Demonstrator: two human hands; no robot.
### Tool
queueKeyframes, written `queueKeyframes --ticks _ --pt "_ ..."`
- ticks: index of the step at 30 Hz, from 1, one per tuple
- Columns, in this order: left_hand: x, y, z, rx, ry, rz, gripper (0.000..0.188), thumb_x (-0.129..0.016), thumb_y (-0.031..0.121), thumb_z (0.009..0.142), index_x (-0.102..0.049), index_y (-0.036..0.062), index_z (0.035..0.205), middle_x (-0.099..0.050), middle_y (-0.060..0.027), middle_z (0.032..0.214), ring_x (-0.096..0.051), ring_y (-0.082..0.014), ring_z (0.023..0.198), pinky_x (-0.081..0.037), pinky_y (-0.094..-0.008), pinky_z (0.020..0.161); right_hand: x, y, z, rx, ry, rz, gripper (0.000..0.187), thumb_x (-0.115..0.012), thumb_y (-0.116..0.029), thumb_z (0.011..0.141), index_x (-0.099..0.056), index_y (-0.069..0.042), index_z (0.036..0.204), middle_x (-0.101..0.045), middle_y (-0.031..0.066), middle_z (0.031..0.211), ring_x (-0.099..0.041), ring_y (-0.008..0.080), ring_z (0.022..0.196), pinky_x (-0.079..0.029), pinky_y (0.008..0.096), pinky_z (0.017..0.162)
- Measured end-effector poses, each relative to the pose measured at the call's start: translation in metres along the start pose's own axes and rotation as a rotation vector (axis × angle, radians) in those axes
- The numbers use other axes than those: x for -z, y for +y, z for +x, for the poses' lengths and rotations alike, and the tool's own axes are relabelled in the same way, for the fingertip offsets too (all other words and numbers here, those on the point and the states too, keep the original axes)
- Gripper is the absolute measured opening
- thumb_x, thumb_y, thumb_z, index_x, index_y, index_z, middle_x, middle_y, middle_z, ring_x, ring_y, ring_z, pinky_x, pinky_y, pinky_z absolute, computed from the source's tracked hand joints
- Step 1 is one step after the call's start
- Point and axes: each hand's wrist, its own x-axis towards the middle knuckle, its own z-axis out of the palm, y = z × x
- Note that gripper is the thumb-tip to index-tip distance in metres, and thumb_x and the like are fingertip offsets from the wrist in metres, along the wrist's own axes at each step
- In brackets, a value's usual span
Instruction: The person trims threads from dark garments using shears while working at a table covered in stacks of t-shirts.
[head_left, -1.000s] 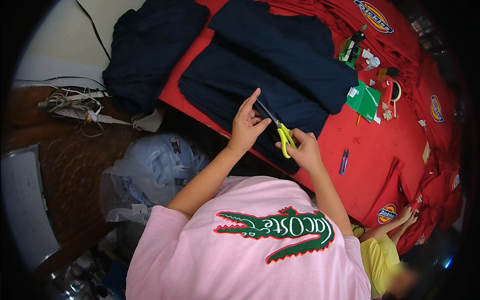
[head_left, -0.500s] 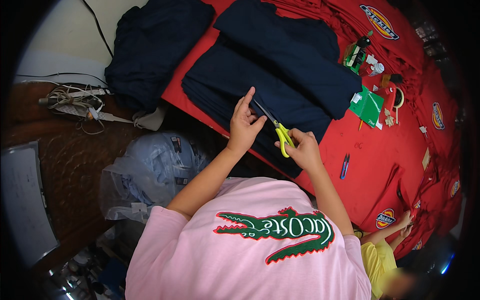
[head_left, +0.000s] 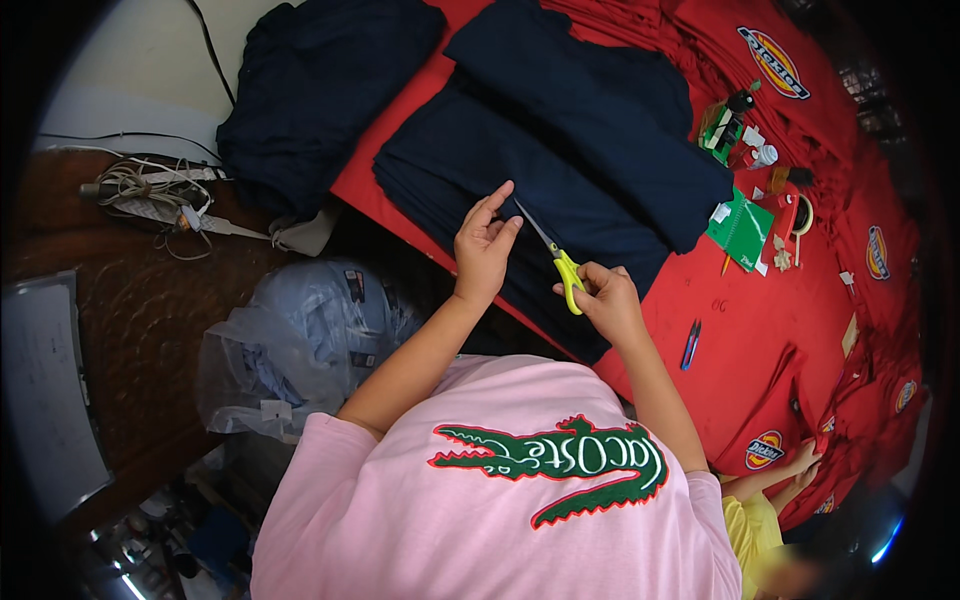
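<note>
My right hand (head_left: 611,299) holds a pair of scissors (head_left: 568,272) by their yellow-green handles. The slim metal blades look closed together and point up and left over a stack of folded dark navy garments (head_left: 545,145). Close to the scissor tip is my left hand (head_left: 484,246), its fingers stretched upward and the thumb apart from them. Nothing shows in its grasp. Both hands are above the near edge of the navy stack.
Another navy pile (head_left: 320,95) lies to the left. On the red cloth (head_left: 650,340) are thread snips (head_left: 690,345), a green notepad (head_left: 741,230) and a tape roll (head_left: 803,214). A plastic bag of blue clothes (head_left: 300,340) sits below left. A co-worker's hand (head_left: 803,460) touches red garments.
The table and the piles have shifted slightly to the right in view. My left thumb has drawn a little nearer to its fingers. The scissors stay in my right hand.
</note>
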Motion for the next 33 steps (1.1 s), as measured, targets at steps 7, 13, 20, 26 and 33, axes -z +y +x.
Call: queueKeyframes --ticks 7,13,20,26,33 --pt "0.002 0.021 0.004 0.043 -0.082 -0.235 0.094 -0.066 -0.022 0.09 -0.029 0.008 0.172 -0.053 -0.0079 0.152 -0.063 -0.0161 0.125 -0.057 -0.0294 0.104 0.005 -0.035 0.012 0.024 0.049 0.016 0.036 -0.091 -0.034 0.077 -0.075 -0.004 0.089 -0.068 0.0095 0.074 -0.053 0.03 0.081 -0.048 0.0444 0.08" --pt "0.011 0.019 0.006 0.065 -0.106 -0.223 0.093 -0.068 -0.021 0.09 -0.032 0.0071 0.171 -0.051 -0.0082 0.154 -0.064 -0.0152 0.123 -0.056 -0.0277 0.103 -0.006 -0.018 0.018 0.027 0.04 0.01 0.028 -0.088 -0.029 0.081 -0.074 -0.005 0.087 -0.065 0.0087 0.07 -0.05 0.0289 0.075 -0.047 0.0436 0.077" --pt "0.025 -0.005 0.018 0.023 0.044 -0.154 0.077 -0.071 -0.018 0.09 -0.052 0.0067 0.161 -0.055 -0.0073 0.146 -0.064 -0.011 0.11 -0.058 -0.025 0.092 -0.008 -0.027 0.022 0.035 -0.007 -0.017 0.029 -0.09 -0.027 0.083 -0.074 -0.004 0.09 -0.066 0.0078 0.073 -0.05 0.0264 0.078 -0.046 0.0414 0.079" --pt "0.027 0.017 0.022 0.06 -0.036 -0.24 0.088 -0.067 -0.021 0.091 -0.036 0.0058 0.169 -0.064 -0.0093 0.137 -0.066 -0.0116 0.114 -0.056 -0.0264 0.1 -0.006 -0.052 0.036 0.089 0.046 -0.078 0.032 -0.09 -0.029 0.082 -0.074 -0.004 0.093 -0.067 0.0082 0.074 -0.051 0.0279 0.078 -0.047 0.0417 0.079" --pt "0.041 0.015 0.028 0.068 -0.061 -0.23 0.088 -0.069 -0.02 0.092 -0.035 0.0053 0.169 -0.064 -0.0096 0.139 -0.065 -0.011 0.115 -0.056 -0.0258 0.1 -0.015 -0.047 0.045 -0.001 -0.026 -0.039 0.031 -0.09 -0.03 0.084 -0.073 -0.004 0.089 -0.065 0.0064 0.072 -0.048 0.0251 0.078 -0.045 0.0403 0.077"
